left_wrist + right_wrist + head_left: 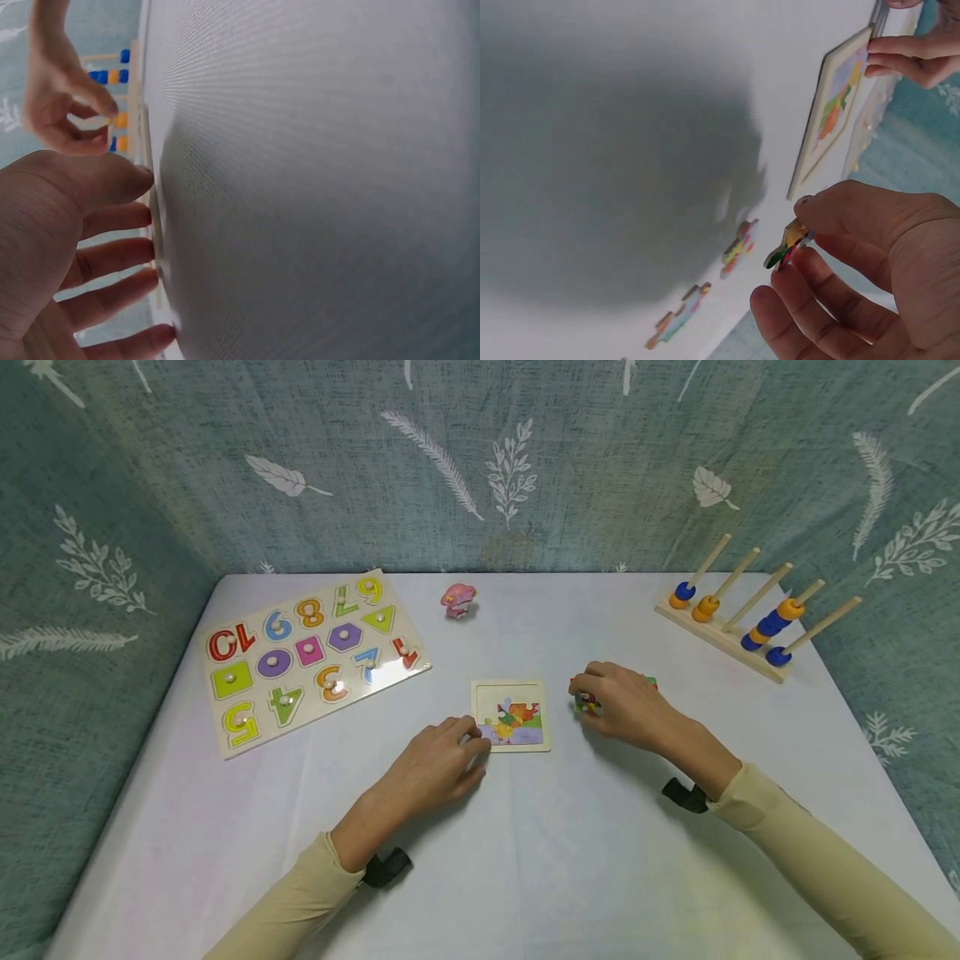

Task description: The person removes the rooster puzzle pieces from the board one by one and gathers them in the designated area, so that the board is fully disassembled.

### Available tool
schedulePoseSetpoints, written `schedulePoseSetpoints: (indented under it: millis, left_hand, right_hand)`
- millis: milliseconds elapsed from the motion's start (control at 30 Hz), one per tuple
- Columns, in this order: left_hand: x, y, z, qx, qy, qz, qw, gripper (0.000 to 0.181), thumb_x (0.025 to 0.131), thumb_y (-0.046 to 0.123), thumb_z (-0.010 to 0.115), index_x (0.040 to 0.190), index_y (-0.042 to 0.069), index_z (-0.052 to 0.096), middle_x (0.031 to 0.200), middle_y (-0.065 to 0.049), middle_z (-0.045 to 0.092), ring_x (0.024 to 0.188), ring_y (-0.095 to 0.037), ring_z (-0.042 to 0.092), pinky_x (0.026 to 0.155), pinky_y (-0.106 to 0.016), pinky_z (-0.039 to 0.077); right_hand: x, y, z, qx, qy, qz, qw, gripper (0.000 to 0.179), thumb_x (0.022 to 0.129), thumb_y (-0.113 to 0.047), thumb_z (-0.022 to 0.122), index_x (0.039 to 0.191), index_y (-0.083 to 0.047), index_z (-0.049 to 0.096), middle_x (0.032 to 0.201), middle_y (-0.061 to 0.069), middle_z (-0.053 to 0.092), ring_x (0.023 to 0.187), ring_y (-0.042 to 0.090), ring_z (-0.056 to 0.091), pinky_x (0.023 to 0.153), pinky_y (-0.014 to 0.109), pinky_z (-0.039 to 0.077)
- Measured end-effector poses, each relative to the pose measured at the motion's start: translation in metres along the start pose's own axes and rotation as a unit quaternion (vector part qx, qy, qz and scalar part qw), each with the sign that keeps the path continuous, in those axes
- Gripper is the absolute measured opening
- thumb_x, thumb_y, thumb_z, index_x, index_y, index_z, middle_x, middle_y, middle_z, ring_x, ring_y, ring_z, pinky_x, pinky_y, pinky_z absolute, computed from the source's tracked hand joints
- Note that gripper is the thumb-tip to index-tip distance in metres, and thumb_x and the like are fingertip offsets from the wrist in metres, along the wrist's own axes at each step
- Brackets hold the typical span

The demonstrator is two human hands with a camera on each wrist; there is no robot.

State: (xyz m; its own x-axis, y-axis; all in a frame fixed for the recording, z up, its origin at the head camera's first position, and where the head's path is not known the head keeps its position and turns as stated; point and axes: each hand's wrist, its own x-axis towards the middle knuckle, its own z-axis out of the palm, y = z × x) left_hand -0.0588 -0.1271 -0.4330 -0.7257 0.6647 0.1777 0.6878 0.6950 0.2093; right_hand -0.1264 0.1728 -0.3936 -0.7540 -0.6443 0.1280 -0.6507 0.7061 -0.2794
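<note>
A small square jigsaw board (510, 684) lies on the table, its lower and right parts filled with picture pieces. At its lower left corner, my left hand (430, 766) touches the edge with loosely extended fingers. To the right of the board, my right hand (630, 708) pinches a colourful jigsaw piece (789, 241) between thumb and fingers, above the tabletop. Loose pieces (678, 316) lie on the cloth beneath that hand in the right wrist view; in the head view the hand mostly hides them.
A number-and-shape peg board (303, 672) lies at the left. Towards the back stands a pink figurine (458, 600). A wooden bead stacker (723, 639) with blue and orange beads is at the back right. White cloth (525, 860) covers the table.
</note>
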Motion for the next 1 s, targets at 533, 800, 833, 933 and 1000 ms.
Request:
schedulePoseSetpoints:
  millis: [533, 800, 833, 933, 1000]
  left_hand:
    - [-0.001, 0.0, 0.0, 0.002, 0.008, 0.007, 0.9999, 0.027, 0.087, 0.023, 0.078, 0.11, 0.01, 0.073, 0.108, -0.007, 0.061, 0.1, -0.024, 0.062, 0.073, -0.038, 0.053]
    - [-0.002, -0.001, 0.001, 0.006, 0.015, 0.011, 0.9998, 0.026, 0.086, 0.023, 0.079, 0.108, 0.011, 0.074, 0.107, -0.006, 0.06, 0.1, -0.024, 0.061, 0.071, -0.037, 0.053]
    - [-0.002, -0.001, 0.001, 0.006, 0.015, 0.011, 0.9998, 0.026, 0.086, 0.023, 0.079, 0.108, 0.011, 0.074, 0.107, -0.006, 0.06, 0.1, -0.024, 0.061, 0.071, -0.037, 0.053]
    - [-0.002, -0.001, 0.001, 0.004, 0.014, 0.009, 0.9999, 0.026, 0.086, 0.023, 0.079, 0.108, 0.011, 0.073, 0.107, -0.006, 0.06, 0.1, -0.024, 0.061, 0.071, -0.037, 0.053]
    - [-0.002, -0.001, 0.0, 0.003, 0.014, 0.008, 0.9999, 0.026, 0.086, 0.023, 0.079, 0.108, 0.011, 0.073, 0.108, -0.006, 0.06, 0.1, -0.024, 0.061, 0.071, -0.037, 0.053]
  right_hand:
    - [-0.004, 0.005, 0.012, 0.022, -0.027, 0.007, 0.9993, 0.027, 0.075, -0.001, 0.083, 0.101, -0.004, 0.073, 0.092, 0.006, 0.064, 0.08, 0.019, 0.058, 0.07, 0.037, 0.051]
    - [-0.003, 0.006, 0.015, 0.02, -0.048, 0.015, 0.9985, 0.026, 0.076, -0.002, 0.083, 0.1, -0.006, 0.074, 0.092, 0.004, 0.065, 0.082, 0.019, 0.059, 0.074, 0.039, 0.052]
    - [-0.003, 0.006, 0.015, 0.021, -0.049, 0.015, 0.9985, 0.026, 0.076, -0.002, 0.083, 0.1, -0.006, 0.074, 0.092, 0.004, 0.065, 0.082, 0.019, 0.06, 0.075, 0.039, 0.052]
    - [-0.003, 0.006, 0.015, 0.022, -0.051, 0.013, 0.9984, 0.025, 0.076, -0.001, 0.083, 0.099, -0.005, 0.074, 0.092, 0.004, 0.066, 0.081, 0.02, 0.06, 0.075, 0.04, 0.053]
    - [-0.003, 0.005, 0.015, 0.021, -0.053, 0.014, 0.9983, 0.025, 0.076, 0.0, 0.083, 0.099, -0.005, 0.074, 0.092, 0.005, 0.066, 0.082, 0.021, 0.061, 0.075, 0.041, 0.053]
